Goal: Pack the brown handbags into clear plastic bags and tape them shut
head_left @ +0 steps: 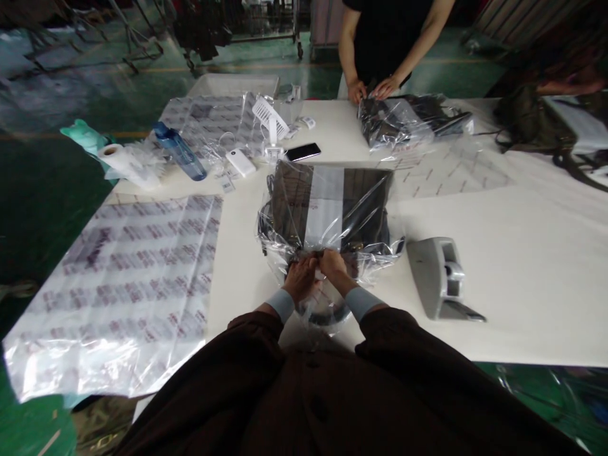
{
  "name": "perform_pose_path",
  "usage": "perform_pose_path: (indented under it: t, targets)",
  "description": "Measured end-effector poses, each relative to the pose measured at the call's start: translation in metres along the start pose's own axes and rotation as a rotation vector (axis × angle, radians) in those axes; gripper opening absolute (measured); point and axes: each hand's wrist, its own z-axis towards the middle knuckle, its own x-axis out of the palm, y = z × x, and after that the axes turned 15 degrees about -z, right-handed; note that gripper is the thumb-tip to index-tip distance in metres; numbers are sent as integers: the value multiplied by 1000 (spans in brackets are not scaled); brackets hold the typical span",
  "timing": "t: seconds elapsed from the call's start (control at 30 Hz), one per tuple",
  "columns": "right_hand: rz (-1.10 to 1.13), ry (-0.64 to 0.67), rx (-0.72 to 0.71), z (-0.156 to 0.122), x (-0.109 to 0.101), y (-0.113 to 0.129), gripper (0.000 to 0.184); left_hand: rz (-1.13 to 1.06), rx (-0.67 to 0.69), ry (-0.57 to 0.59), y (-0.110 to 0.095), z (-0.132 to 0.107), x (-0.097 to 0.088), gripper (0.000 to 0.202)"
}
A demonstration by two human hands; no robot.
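Note:
A dark bag [291, 196] with a pale strip [325, 206] across its middle lies inside a clear plastic bag [373, 263] in front of me. At its near edge my left hand [303, 277] is closed on the crinkled plastic. Close beside it, nearly touching, my right hand [334, 263] grips the same edge with bent fingers. Exactly what lies between the fingertips is partly hidden. Below my hands, a dark curved strap or handle shows through the loose plastic.
On the right stands a grey tape dispenser [437, 277]. Printed plastic bags [156, 278] lie to the left. Farther back are a blue bottle [180, 151], a plastic roll [128, 164], a white power bank [240, 163] and a phone [303, 152]. A co-worker's hands [375, 88] handle another wrapped bag.

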Motion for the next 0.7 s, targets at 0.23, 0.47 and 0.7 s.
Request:
perform_pose_path:
  t: [0.23, 0.47, 0.7]
  targets:
    - [65, -71, -5, -18, 1, -7, 43, 54, 40, -23, -1, -2, 1, 45]
    - [166, -336, -13, -85, -35, -126, 45, 90, 83, -26, 1, -3, 7, 48]
    - [319, -375, 340, -112, -46, -324, 29, 165, 83, -126, -13, -13, 10, 35]
